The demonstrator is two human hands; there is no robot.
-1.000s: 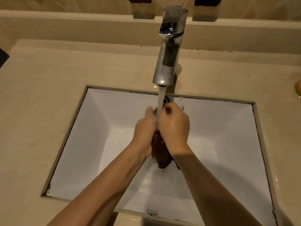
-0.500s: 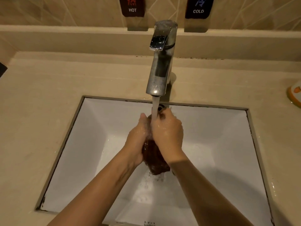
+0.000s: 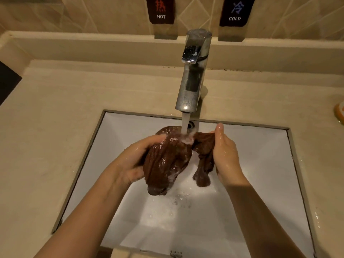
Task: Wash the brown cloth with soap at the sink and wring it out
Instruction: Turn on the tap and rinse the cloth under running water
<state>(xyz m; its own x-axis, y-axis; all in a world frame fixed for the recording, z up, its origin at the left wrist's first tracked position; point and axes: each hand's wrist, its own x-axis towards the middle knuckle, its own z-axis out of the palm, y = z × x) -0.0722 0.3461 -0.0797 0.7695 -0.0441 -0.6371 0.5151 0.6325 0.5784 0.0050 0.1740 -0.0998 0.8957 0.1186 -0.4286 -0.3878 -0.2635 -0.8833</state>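
Note:
The wet brown cloth (image 3: 167,162) hangs spread between my two hands over the white sink (image 3: 260,164). My left hand (image 3: 134,161) grips its larger left bunch. My right hand (image 3: 225,155) holds the narrower right end, which dangles down. Water streams from the chrome tap (image 3: 193,75) onto the cloth's top edge, where white foam shows. Suds and droplets lie on the basin floor below.
A beige stone counter (image 3: 55,127) surrounds the basin. HOT (image 3: 161,10) and COLD (image 3: 235,12) labels hang on the tiled wall behind the tap. An orange and white object (image 3: 339,112) sits at the right edge of the counter.
My hands were pressed together around the bunched cloth under the stream; now they have moved apart and the cloth is opened out between them. The camera has tilted up a little.

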